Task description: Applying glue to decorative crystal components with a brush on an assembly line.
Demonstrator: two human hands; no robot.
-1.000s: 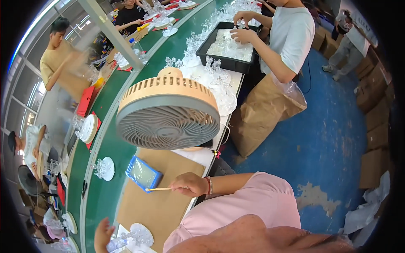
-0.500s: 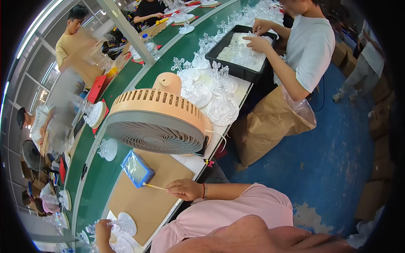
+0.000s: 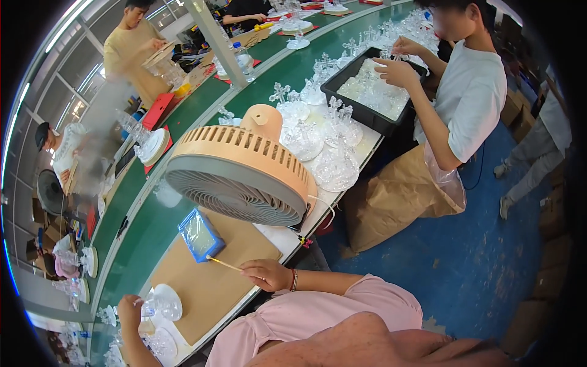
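Observation:
My left hand [image 3: 130,311], at the lower left, has its fingers closed on the narrow end of a clear plastic ornament. The ornament has a round, flat base [image 3: 167,302] tilted up on its edge. My right hand [image 3: 264,274] pinches a thin yellow stick [image 3: 226,264] beside the table's near edge. Its whitish tip is at the near corner of a blue rectangular tray [image 3: 202,237] with a pale, shiny inside; contact cannot be made out. Under the tray lies a brown cardboard sheet [image 3: 215,278]. More clear ornaments [image 3: 160,342] stand below my left hand.
A peach and grey fan [image 3: 241,174] stands just beyond the tray. Behind it are clustered clear ornaments [image 3: 335,168] and a black bin [image 3: 391,119] where a co-worker's hands work. A green conveyor belt [image 3: 131,257] curves along the far side. A brown paper sack [image 3: 397,205] stands right.
My left hand has moved farther away and lifted the ornament, whose base now tilts up. My right hand keeps the stick near the tray. A clear ornament on the belt has moved along behind the fan.

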